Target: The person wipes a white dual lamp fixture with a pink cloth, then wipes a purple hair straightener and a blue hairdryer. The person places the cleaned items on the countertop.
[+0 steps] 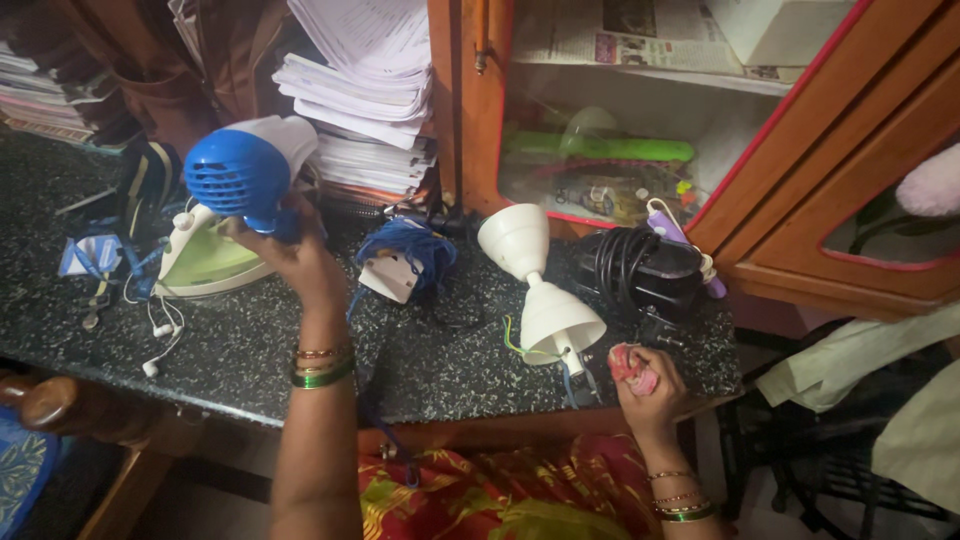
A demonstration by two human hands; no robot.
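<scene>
head view: left hand [290, 250] grips round blue-white plastic dryer [245, 170]; right hand [645, 385] clenches crumpled pink cloth [630, 365].

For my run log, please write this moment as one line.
left hand: holds blue hair dryer raised | right hand: grips pink cloth | beside: white lamp holder | surface: dark counter

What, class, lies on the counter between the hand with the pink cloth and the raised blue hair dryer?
The white lamp holder and a blue cord bundle lie between the right hand and the hair dryer.
</scene>
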